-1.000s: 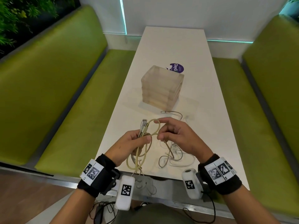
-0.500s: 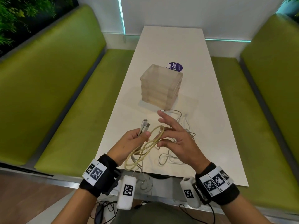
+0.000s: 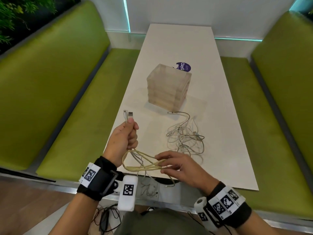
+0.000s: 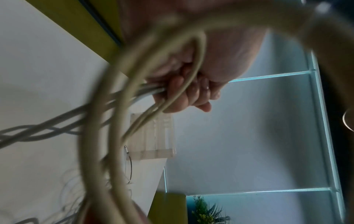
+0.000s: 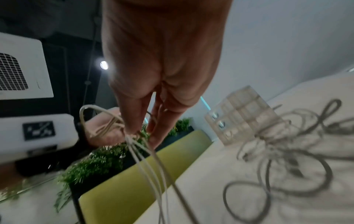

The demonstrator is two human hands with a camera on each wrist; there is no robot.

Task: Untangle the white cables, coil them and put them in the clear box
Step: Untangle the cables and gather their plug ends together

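Head view: left hand [image 3: 124,141] fists cable [image 3: 144,164] ends upright; right hand [image 3: 179,167] seemingly pinches loops' far end, stretched sideways between hands.

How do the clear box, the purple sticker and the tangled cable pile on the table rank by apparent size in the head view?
1. Tangled cable pile and clear box: similar spread, and the pile sits nearer the camera, so unranked.
2. Purple sticker: smallest, partly hidden behind the box.

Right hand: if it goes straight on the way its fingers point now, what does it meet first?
The right hand points leftward along the yellowish loops it pinches, so it would probably meet the left hand or wrist first, though depth is unclear.
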